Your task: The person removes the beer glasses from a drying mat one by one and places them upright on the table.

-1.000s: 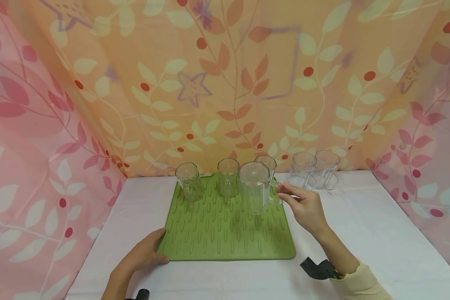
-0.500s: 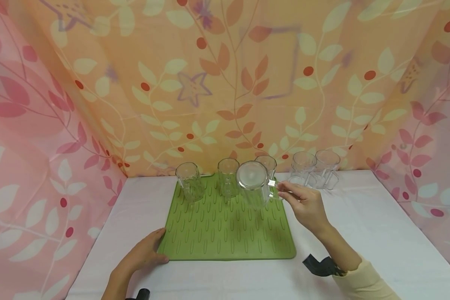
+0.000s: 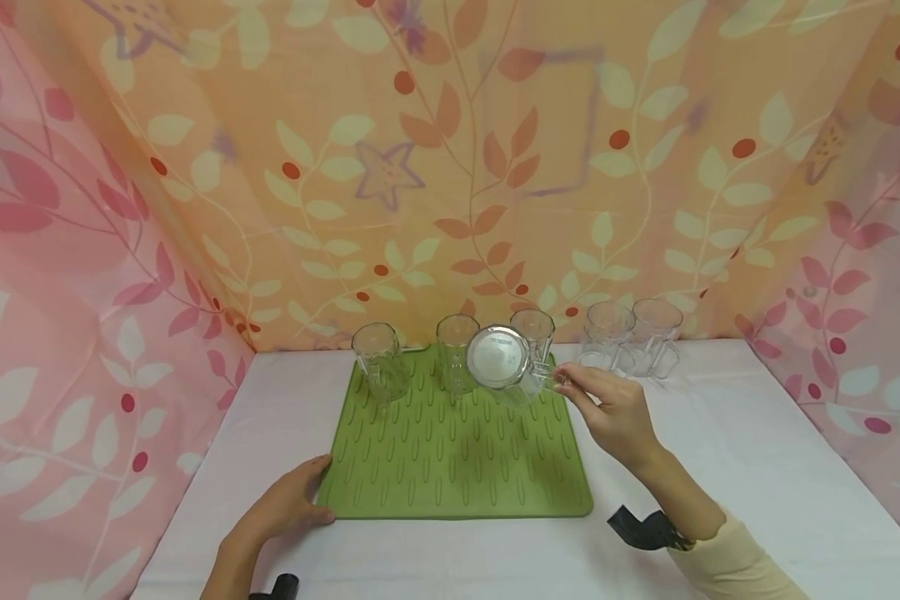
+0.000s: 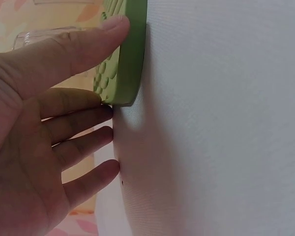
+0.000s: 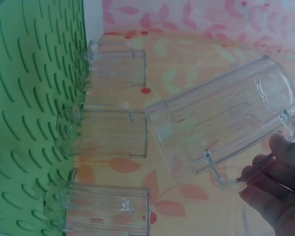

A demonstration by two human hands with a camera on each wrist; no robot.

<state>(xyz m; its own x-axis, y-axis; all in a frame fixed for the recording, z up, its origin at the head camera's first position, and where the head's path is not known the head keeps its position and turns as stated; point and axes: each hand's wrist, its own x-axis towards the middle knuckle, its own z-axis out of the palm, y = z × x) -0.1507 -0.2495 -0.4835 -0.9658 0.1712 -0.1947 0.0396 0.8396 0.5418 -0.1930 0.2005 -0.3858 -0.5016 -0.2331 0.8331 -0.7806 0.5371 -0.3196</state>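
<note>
My right hand grips a clear glass mug by its handle, up over the back right part of a green ridged mat. The mug is tipped so that its round base, with small raised lettering, faces the head camera. In the right wrist view, thumb and fingers wrap the handle, and the mug's open end points left, toward the standing mugs. My left hand rests at the mat's front left corner. Its thumb lies at the mat's edge in the left wrist view, with the fingers extended beside the corner.
Along the back of the mat stand three clear mugs, a left one, a middle one and a right one. Two more mugs stand close together on the white tablecloth, right of the mat. Patterned cloth hangs behind.
My right hand has tilted the mug from nearly upside down until its base faces the head camera. The left hand and the standing mugs have kept their places.
</note>
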